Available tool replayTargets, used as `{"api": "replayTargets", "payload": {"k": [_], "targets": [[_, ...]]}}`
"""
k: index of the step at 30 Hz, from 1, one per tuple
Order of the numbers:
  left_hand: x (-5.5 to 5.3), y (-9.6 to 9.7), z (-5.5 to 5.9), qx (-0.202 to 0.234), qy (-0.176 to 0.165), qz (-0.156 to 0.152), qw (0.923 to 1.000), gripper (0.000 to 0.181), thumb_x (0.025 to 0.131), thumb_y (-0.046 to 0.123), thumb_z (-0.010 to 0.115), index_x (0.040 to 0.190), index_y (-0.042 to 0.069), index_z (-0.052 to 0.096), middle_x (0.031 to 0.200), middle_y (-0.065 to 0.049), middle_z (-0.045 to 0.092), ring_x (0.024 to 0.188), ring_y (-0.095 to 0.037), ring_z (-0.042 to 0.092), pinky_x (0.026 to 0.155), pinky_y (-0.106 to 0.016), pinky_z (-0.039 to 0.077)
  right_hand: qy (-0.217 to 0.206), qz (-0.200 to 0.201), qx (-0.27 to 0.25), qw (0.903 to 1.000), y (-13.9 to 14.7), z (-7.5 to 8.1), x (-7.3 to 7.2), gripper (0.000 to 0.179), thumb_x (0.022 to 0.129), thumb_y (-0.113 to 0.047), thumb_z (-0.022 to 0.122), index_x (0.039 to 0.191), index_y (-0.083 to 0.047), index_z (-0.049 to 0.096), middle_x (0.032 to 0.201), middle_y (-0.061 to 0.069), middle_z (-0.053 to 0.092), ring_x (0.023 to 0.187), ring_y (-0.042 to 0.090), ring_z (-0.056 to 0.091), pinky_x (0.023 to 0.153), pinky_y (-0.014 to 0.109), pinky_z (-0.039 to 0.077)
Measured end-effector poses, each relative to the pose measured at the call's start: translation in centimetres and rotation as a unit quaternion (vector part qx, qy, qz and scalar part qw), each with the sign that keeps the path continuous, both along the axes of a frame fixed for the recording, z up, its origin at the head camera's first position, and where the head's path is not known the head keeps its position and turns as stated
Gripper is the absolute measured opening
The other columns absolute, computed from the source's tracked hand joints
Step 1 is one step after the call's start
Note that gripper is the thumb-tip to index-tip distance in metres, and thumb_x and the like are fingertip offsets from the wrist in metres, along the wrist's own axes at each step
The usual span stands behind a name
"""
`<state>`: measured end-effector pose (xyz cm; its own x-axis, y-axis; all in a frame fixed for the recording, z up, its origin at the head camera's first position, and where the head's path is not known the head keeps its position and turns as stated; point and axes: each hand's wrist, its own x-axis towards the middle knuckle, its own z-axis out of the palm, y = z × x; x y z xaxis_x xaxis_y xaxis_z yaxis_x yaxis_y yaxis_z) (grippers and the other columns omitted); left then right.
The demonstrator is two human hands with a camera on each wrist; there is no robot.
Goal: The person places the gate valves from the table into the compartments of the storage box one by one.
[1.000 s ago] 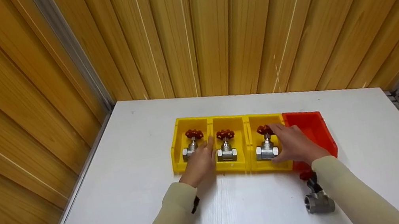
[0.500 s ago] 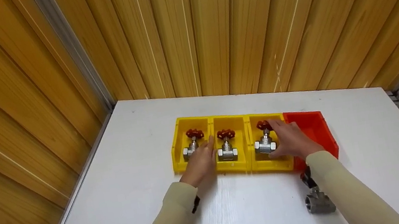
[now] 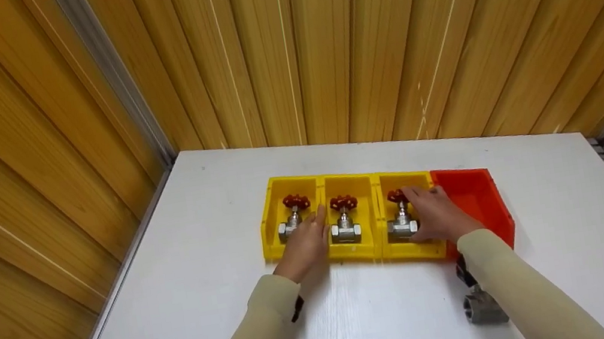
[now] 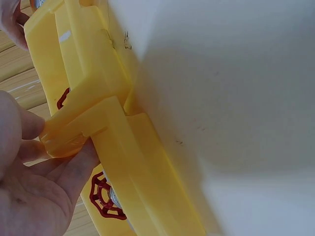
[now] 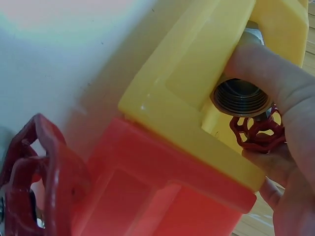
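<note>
My left hand [image 3: 303,247] pinches the shared wall of the left yellow bin [image 3: 274,253] and the middle yellow bin [image 3: 352,181]. In the left wrist view its thumb and fingers lie either side of that yellow wall [image 4: 69,132]. Inside the right-hand yellow bin [image 3: 420,249], my right hand [image 3: 441,215] grips a gate valve [image 3: 402,229] with a red handwheel. The right wrist view shows the thumb against the valve's threaded metal body [image 5: 241,96], fingers by the handwheel [image 5: 258,132]. Similar gate valves sit in the left bin [image 3: 290,227] and middle bin [image 3: 346,231].
A red bin [image 3: 479,196] adjoins the yellow row on the right. Another valve [image 3: 484,307] lies on the white table [image 3: 374,321] in front of it, partly hidden by my right sleeve. Wood-patterned walls [image 3: 320,57] enclose the table's back and sides.
The valve in my right hand shifted towards the bin's back, then came forward again. My right forearm has moved slightly left, while my left hand keeps its place on the bin wall.
</note>
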<state>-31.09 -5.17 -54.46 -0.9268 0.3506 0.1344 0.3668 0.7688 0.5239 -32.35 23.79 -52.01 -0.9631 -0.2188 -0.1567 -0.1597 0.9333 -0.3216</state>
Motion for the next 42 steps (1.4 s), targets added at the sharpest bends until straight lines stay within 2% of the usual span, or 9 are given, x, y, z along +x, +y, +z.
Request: {"api": "replayTargets", "payload": {"k": [4, 11, 18, 23, 28, 36, 42], "targets": [[-0.1, 0.0, 0.0, -0.007, 0.007, 0.003, 0.9999, 0.057, 0.102, 0.019, 0.047, 0.154, 0.011, 0.025, 0.136, -0.022, 0.056, 0.118, -0.036, 0.06, 0.097, -0.044, 0.052, -0.009, 0.002, -0.004, 1.0, -0.2, 0.1, -0.2, 0.107, 0.069, -0.025, 0.088, 0.154, -0.013, 0.024, 0.151, 0.013, 0.038, 0.134, 0.04, 0.032, 0.105, 0.056, 0.042], [-0.2, 0.0, -0.1, -0.001, -0.004, 0.002, 1.0, 0.057, 0.103, 0.021, 0.046, 0.154, 0.011, 0.023, 0.141, -0.023, 0.051, 0.124, -0.037, 0.055, 0.101, -0.045, 0.049, -0.021, -0.005, -0.004, 0.9998, -0.3, 0.1, -0.3, 0.107, 0.069, -0.022, 0.088, 0.154, -0.013, 0.024, 0.151, 0.013, 0.038, 0.134, 0.04, 0.035, 0.105, 0.056, 0.042], [-0.1, 0.1, -0.2, 0.006, -0.009, -0.001, 0.9999, 0.057, 0.103, 0.021, 0.047, 0.154, 0.012, 0.023, 0.14, -0.021, 0.052, 0.123, -0.036, 0.057, 0.101, -0.045, 0.049, -0.045, -0.019, -0.006, 0.9988, -0.3, -0.1, -0.2, 0.107, 0.069, -0.019, 0.088, 0.154, -0.013, 0.022, 0.153, 0.012, 0.037, 0.138, 0.041, 0.03, 0.107, 0.059, 0.038], [0.0, 0.0, -0.2, 0.021, -0.016, -0.004, 0.9996, 0.057, 0.103, 0.022, 0.046, 0.154, 0.013, 0.023, 0.143, -0.02, 0.049, 0.13, -0.036, 0.051, 0.106, -0.048, 0.044, -0.027, -0.013, 0.018, 0.9994, -0.2, -0.3, -0.4, 0.103, 0.069, -0.023, 0.088, 0.15, -0.008, 0.028, 0.149, 0.017, 0.042, 0.139, 0.043, 0.029, 0.109, 0.061, 0.034], [0.0, 0.0, -0.2, 0.018, -0.008, -0.004, 0.9998, 0.056, 0.103, 0.021, 0.046, 0.154, 0.011, 0.024, 0.14, -0.021, 0.052, 0.124, -0.035, 0.056, 0.102, -0.046, 0.048, -0.011, -0.02, 0.026, 0.9994, -0.1, -0.6, -0.2, 0.1, 0.069, -0.019, 0.088, 0.149, -0.01, 0.03, 0.147, 0.016, 0.045, 0.139, 0.042, 0.029, 0.11, 0.062, 0.032], [0.0, -0.1, -0.3, 0.017, 0.006, -0.005, 0.9998, 0.057, 0.103, 0.019, 0.047, 0.154, 0.01, 0.023, 0.137, -0.022, 0.055, 0.119, -0.036, 0.06, 0.099, -0.045, 0.051, -0.012, -0.025, 0.041, 0.9988, -0.4, -0.9, -0.5, 0.098, 0.071, -0.017, 0.087, 0.149, -0.007, 0.03, 0.148, 0.018, 0.043, 0.141, 0.044, 0.025, 0.112, 0.062, 0.027], [0.1, 0.1, -0.3, 0.031, -0.019, 0.003, 0.9993, 0.058, 0.103, 0.021, 0.046, 0.155, 0.014, 0.021, 0.143, -0.022, 0.049, 0.117, -0.037, 0.06, 0.098, -0.043, 0.052, -0.002, -0.019, 0.049, 0.9986, -0.4, -1.1, -0.3, 0.095, 0.072, -0.019, 0.086, 0.148, -0.005, 0.031, 0.148, 0.018, 0.044, 0.142, 0.041, 0.027, 0.117, 0.06, 0.019]]}}
